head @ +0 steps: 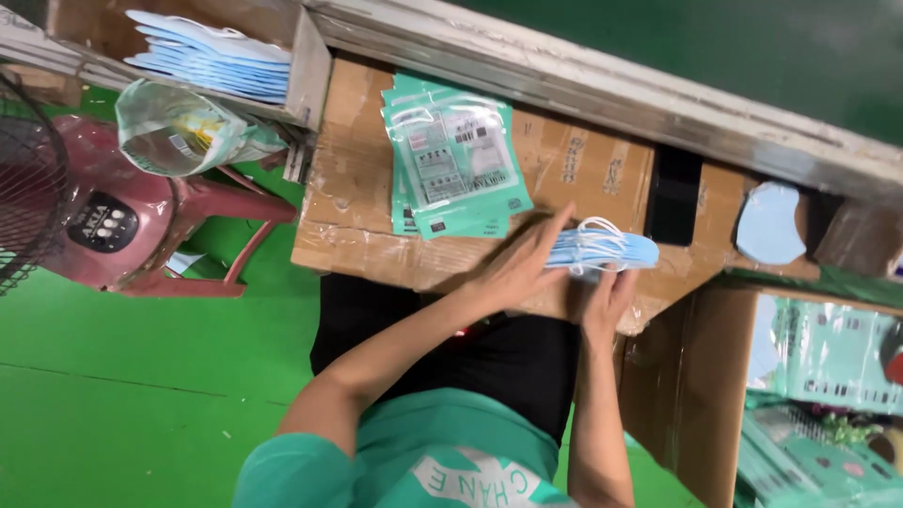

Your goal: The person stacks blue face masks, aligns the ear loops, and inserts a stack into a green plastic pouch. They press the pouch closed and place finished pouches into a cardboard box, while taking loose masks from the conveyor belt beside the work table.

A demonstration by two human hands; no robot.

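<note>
A small stack of light blue face masks (616, 249) with white ear loops lies on the cardboard-covered work surface (583, 169). My left hand (513, 268) rests flat against the stack's left end, fingers stretched toward it. My right hand (607, 301) holds the stack from below, fingers curled up on its near edge. A pile of teal plastic pouches (456, 165) lies just left of the masks on the cardboard.
A wooden box at top left holds more blue masks (212, 52). A crumpled clear bag (183, 132) hangs over a red plastic chair (141, 230), with a fan grille (23, 179) at far left. A blue mask bundle (769, 224) and a box of teal packets (828, 376) sit at right.
</note>
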